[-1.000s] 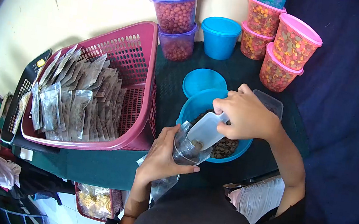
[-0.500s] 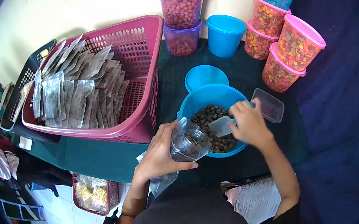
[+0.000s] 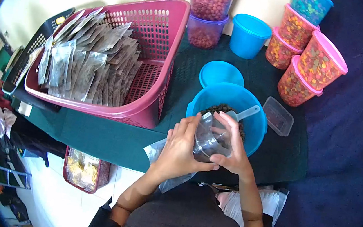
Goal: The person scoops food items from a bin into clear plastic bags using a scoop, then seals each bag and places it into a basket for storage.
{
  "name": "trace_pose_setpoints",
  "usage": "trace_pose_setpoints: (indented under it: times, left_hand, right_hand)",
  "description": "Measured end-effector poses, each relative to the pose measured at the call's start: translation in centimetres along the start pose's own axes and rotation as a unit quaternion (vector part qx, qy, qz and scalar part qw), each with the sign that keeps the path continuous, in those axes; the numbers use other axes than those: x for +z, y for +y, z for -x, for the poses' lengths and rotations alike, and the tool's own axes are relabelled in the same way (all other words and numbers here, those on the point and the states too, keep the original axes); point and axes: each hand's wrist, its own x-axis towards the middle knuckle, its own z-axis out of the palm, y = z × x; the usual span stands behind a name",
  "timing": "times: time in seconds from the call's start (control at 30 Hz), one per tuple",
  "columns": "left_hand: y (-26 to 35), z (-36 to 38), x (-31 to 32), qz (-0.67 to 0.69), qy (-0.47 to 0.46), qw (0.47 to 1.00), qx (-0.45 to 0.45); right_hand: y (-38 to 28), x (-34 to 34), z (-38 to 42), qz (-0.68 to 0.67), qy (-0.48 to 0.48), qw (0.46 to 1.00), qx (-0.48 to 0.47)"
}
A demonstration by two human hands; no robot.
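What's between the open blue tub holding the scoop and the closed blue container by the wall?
In the head view, a round blue lid lies on the green cloth between the tub and the container.

- clear plastic cylinder (image 3: 207, 146): see-through, tilted, held up at the tub's near side
- clear plastic bag (image 3: 176, 183): kinda crinkly, partly hidden, poking out below the cylinder
- blue tub (image 3: 257, 128): round, open-topped, sitting upright
- dark brown bits (image 3: 221, 108): loose inside the tub
- whitish scoop (image 3: 247, 112): parked in the tub, handle angled up right
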Motion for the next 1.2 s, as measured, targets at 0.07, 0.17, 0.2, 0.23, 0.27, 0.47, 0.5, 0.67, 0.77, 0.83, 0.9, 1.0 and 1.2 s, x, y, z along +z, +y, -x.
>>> trace_pose_setpoints:
  times: [0.07,0.17,0.2,0.23,0.27,0.47,0.5,0.67,0.77,0.83,0.9,1.0,1.2]
  left_hand:
    - [0.3,-0.2,0.1,-0.024,0.005,1.000,-0.004]
    - [0.3,0.0,0.0,-0.019,0.000,1.000,-0.025]
    - [0.3,0.0,-0.1,-0.005,0.000,0.999,-0.034]
    - [0.1,0.2,-0.4,0.002,0.026,1.000,-0.008]
    - [-0.2,0.6,-0.8,0.001,0.028,1.000,-0.012]
    - [-4.4,6.8,-2.5,0.013,0.208,0.974,-0.084]
    - [-5.2,8.0,-1.9,0.066,0.234,0.961,-0.135]
    - [-9.4,12.0,2.9,0.507,0.191,0.766,-0.345]
    - [-10.5,12.6,4.8,0.692,0.078,0.642,-0.321]
    - [-10.1,12.9,4.8,0.691,0.068,0.660,-0.288]
    - [-8.9,12.9,3.4,0.664,0.082,0.683,-0.293]
    - [-7.0,12.4,0.7,0.614,0.134,0.721,-0.293]
    - [-5.0,12.1,-2.5,0.620,0.173,0.720,-0.259]
  right_hand:
    - [-0.1,-0.2,-0.1,-0.042,-0.016,0.998,0.046]
    - [-0.3,-0.7,0.2,-0.069,-0.017,0.990,0.125]
    - [0.0,-0.9,0.3,-0.062,-0.015,0.988,0.143]
    - [-0.1,-0.9,0.3,-0.065,-0.019,0.987,0.144]
    - [-0.2,-0.8,0.3,-0.088,-0.006,0.984,0.158]
    - [0.1,-1.2,0.5,-0.091,0.015,0.982,0.164]
    - [0.0,-1.1,0.4,-0.101,0.023,0.981,0.161]
    - [0.2,-1.2,0.5,-0.107,0.028,0.980,0.168]
    - [0.3,-1.2,0.3,-0.101,0.023,0.984,0.142]
    - [0.2,-1.4,0.6,-0.072,0.033,0.984,0.158]
    - [0.2,-1.4,0.7,-0.090,0.042,0.983,0.152]
    - [0.6,-1.7,0.6,-0.099,0.030,0.986,0.131]
    - [-0.4,-2.5,0.5,-0.228,-0.029,0.964,0.134]
